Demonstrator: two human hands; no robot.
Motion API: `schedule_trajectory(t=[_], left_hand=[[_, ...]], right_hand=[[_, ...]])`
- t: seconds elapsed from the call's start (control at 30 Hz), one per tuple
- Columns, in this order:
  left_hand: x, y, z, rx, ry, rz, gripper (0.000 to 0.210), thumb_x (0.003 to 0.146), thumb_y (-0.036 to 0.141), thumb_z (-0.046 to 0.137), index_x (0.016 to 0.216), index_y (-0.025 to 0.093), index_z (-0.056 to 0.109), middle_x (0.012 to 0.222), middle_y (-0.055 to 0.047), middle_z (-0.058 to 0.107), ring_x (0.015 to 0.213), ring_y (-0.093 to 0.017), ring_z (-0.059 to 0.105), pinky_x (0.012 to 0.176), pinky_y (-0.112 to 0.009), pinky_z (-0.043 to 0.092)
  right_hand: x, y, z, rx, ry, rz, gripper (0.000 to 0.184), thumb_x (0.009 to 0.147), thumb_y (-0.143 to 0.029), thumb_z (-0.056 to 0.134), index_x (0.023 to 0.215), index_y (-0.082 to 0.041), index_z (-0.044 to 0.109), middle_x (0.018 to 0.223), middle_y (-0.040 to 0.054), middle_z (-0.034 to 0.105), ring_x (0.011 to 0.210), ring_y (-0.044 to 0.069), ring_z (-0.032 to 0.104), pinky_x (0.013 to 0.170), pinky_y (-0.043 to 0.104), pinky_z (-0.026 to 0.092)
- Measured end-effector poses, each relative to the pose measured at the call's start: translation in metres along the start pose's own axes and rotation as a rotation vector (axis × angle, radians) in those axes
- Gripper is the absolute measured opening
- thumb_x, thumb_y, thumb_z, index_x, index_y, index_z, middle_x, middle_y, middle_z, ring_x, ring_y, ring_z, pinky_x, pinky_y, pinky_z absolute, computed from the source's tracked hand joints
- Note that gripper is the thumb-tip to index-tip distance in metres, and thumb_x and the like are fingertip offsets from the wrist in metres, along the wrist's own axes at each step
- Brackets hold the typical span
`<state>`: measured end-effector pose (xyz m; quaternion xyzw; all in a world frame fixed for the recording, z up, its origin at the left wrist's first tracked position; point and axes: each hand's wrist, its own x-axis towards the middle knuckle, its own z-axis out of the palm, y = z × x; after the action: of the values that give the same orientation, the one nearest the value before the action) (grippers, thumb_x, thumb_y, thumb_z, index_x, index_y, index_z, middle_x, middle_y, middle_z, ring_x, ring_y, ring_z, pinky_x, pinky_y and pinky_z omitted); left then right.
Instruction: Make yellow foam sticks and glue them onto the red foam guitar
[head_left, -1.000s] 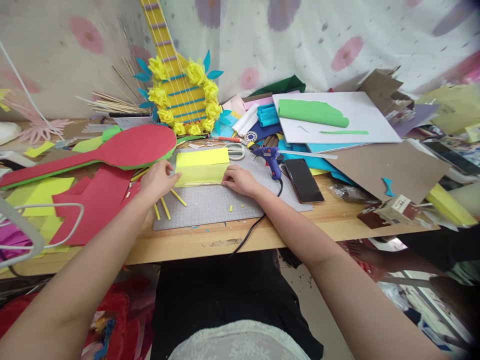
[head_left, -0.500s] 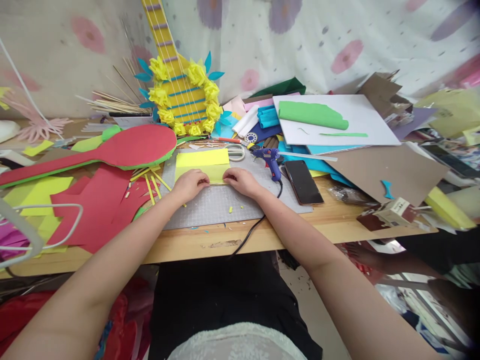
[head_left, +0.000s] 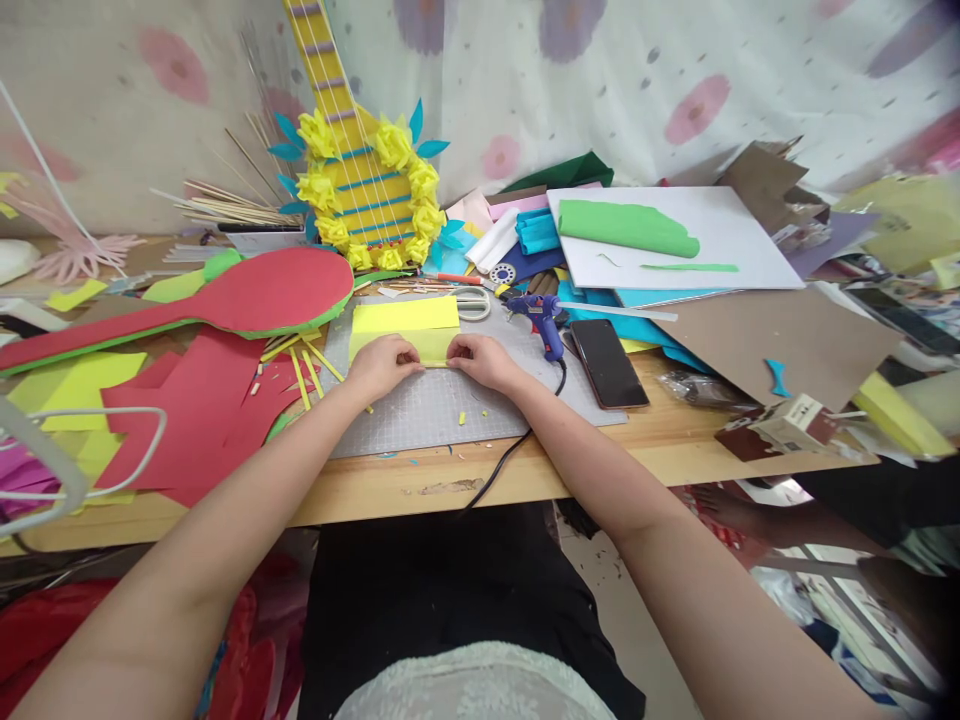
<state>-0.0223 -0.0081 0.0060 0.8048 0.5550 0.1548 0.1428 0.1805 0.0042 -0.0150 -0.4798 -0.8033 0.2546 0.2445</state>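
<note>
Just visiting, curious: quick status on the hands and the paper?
Left hand and right hand pressing yellow paper near edge. Paper flat on grey mat. Glue gun alongside.

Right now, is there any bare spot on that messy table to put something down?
Yes: the near part of the grey cutting mat, in front of both hands, and the wood strip between phone and table edge. Everywhere else paper scraps crowd it.
</note>
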Motion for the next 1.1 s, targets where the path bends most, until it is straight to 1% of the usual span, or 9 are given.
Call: schedule_trajectory(t=[0.17,0.37,0.53,0.7,0.8,0.9,0.97,1.03,1.1], left_hand=[[0.007,0.0,0.002,-0.045,-0.041,-0.114,0.016,0.07,0.034,0.062,0.074,0.019,0.068,0.08,-0.002,0.067,0.071,-0.015,0.057,0.06,-0.025,0.039],[0.016,0.002,-0.003,-0.072,-0.137,-0.184,0.018,0.066,0.034,0.063,0.073,0.018,0.071,0.071,-0.001,0.069,0.062,-0.014,0.057,0.055,-0.025,0.037],[0.028,0.0,-0.006,-0.018,-0.211,-0.191,0.02,0.059,0.037,0.066,0.066,0.019,0.072,0.058,0.0,0.065,0.055,-0.013,0.053,0.05,-0.024,0.034],[0.036,0.007,-0.011,0.05,-0.294,-0.243,0.016,0.055,0.033,0.068,0.063,0.02,0.071,0.056,0.001,0.063,0.057,-0.015,0.054,0.051,-0.024,0.037],[0.032,0.012,-0.017,0.027,-0.167,-0.225,0.019,0.064,0.034,0.064,0.072,0.019,0.071,0.071,-0.003,0.068,0.067,-0.018,0.059,0.059,-0.026,0.041],[0.017,0.013,-0.021,-0.093,0.194,-0.191,0.033,0.083,0.035,0.041,0.089,0.017,0.069,0.093,-0.007,0.069,0.086,-0.019,0.06,0.074,-0.029,0.044],[0.002,0.013,-0.018,-0.12,0.392,-0.151,0.04,0.088,0.034,0.032,0.098,0.015,0.066,0.099,-0.008,0.067,0.094,-0.019,0.059,0.083,-0.031,0.044],[-0.013,0.014,-0.009,-0.109,0.356,-0.01,0.041,0.089,0.036,0.032,0.1,0.015,0.065,0.107,-0.008,0.066,0.101,-0.019,0.058,0.089,-0.03,0.043],[-0.026,0.015,0.004,-0.057,0.166,0.143,0.039,0.089,0.038,0.034,0.104,0.018,0.064,0.111,-0.006,0.065,0.105,-0.018,0.057,0.094,-0.031,0.042]], right_hand=[[-0.001,0.0,-0.003,-0.022,-0.003,-0.001,0.006,0.074,-0.018,0.056,0.076,-0.018,0.062,0.073,-0.0005,0.061,0.068,0.011,0.052,0.062,0.022,0.036],[-0.005,0.002,-0.004,-0.099,0.119,-0.105,0.014,0.077,-0.013,0.051,0.081,-0.017,0.063,0.083,0.0024,0.062,0.077,0.013,0.052,0.071,0.024,0.038],[-0.009,-0.001,0.0,-0.21,0.06,-0.189,0.011,0.079,-0.024,0.056,0.082,-0.02,0.066,0.09,0.004,0.062,0.089,0.017,0.051,0.076,0.027,0.037],[-0.007,-0.002,0.003,-0.263,0.041,-0.173,0.011,0.08,-0.024,0.057,0.081,-0.019,0.067,0.089,0.0044,0.063,0.087,0.017,0.051,0.074,0.027,0.037],[-0.006,-0.002,0.003,-0.267,0.038,-0.185,0.013,0.081,-0.024,0.056,0.081,-0.019,0.068,0.089,0.0042,0.065,0.087,0.017,0.051,0.075,0.027,0.037],[-0.006,-0.001,0.002,-0.271,0.04,-0.204,0.015,0.082,-0.024,0.055,0.082,-0.019,0.069,0.09,0.0038,0.065,0.087,0.017,0.052,0.074,0.027,0.037],[-0.006,-0.001,0.001,-0.275,0.044,-0.213,0.015,0.082,-0.024,0.054,0.083,-0.02,0.069,0.091,0.0036,0.066,0.087,0.017,0.052,0.073,0.027,0.037],[-0.005,0.0,0.001,-0.279,0.043,-0.209,0.015,0.082,-0.024,0.055,0.083,-0.02,0.069,0.09,0.0038,0.066,0.086,0.017,0.052,0.073,0.028,0.037],[-0.004,0.001,0.001,-0.276,0.041,-0.208,0.015,0.082,-0.024,0.055,0.083,-0.019,0.069,0.09,0.004,0.066,0.087,0.018,0.052,0.074,0.028,0.037]])
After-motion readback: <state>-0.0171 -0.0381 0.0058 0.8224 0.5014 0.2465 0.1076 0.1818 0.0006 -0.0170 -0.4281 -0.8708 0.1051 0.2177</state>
